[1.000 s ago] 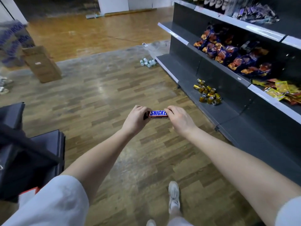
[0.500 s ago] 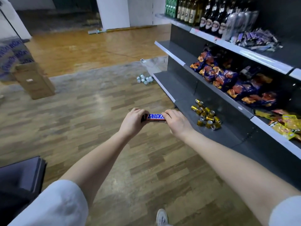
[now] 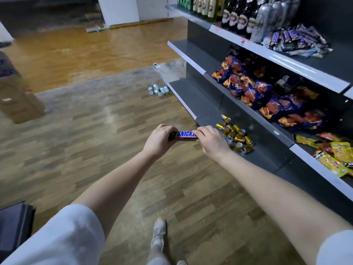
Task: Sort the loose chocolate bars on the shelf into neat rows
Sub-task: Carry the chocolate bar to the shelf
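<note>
A Snickers bar (image 3: 186, 136) in a brown wrapper with blue lettering is held level in front of me, above the wooden floor. My left hand (image 3: 159, 141) grips its left end and my right hand (image 3: 211, 141) grips its right end. On the top shelf (image 3: 305, 68) at the upper right lies a loose heap of chocolate bars (image 3: 298, 41) in dark purple wrappers, well above and to the right of my hands.
Bottles (image 3: 242, 14) stand left of the heap. Orange and blue snack bags (image 3: 257, 88) fill the middle shelf, yellow packets (image 3: 334, 155) lie to the right. Gold cans (image 3: 236, 133) sit on the bottom shelf beside my right hand. Small bottles (image 3: 158, 89) and a cardboard box (image 3: 19, 100) are on the floor.
The view has tilted up and shifted toward the shelves, so the top shelf and bottles have come into sight. Both hands keep hold of the bar's ends.
</note>
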{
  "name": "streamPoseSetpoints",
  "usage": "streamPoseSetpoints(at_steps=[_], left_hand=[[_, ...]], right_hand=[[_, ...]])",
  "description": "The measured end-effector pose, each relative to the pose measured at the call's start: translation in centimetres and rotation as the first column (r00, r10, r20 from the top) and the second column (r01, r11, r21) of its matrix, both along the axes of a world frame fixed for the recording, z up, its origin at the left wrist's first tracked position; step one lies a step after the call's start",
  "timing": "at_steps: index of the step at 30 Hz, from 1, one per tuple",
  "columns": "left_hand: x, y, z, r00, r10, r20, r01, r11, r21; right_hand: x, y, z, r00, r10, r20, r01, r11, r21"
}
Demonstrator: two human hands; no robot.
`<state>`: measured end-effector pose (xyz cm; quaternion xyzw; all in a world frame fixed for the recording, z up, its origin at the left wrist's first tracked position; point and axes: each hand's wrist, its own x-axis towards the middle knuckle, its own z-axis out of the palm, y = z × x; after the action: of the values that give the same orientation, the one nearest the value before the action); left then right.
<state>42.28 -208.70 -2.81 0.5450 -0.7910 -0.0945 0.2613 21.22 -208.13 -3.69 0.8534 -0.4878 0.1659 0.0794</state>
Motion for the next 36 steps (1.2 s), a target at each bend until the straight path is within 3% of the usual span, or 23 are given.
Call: streamPoseSetpoints(at_steps=[6, 13, 21, 29, 36], left_hand=[[-3.3, -6.9, -0.8, 0.998, -0.042, -0.048, 0.044, 0.998, 0.042], [-10.4, -19.7, 2.3, 0.972, -0.215, -0.099, 0.215, 0.977, -0.005], [-16.8, -32.2, 5.7, 0.936, -0.352, -0.015, 0.348, 0.930, -0.118], [-25.2, -37.4, 4.6, 0.833, -0.546, 0.089, 0.551, 0.809, -0.204], [-34.3, -40.1, 4.1, 0.779, -0.622, 0.077, 0.621, 0.752, -0.221]], right_hand=[[-2.9, -6.0, -1.2, 0.998, -0.061, 0.029, 0.060, 0.998, 0.017], [-9.7, -13.8, 1.5, 0.965, -0.247, -0.084, 0.244, 0.969, -0.049], [-14.8, -23.4, 6.1, 0.924, -0.380, -0.054, 0.374, 0.923, -0.092], [-21.9, -25.3, 5.0, 0.836, -0.537, -0.115, 0.534, 0.844, -0.058], [-29.5, -25.7, 5.9, 0.789, -0.593, -0.164, 0.571, 0.805, -0.162]])
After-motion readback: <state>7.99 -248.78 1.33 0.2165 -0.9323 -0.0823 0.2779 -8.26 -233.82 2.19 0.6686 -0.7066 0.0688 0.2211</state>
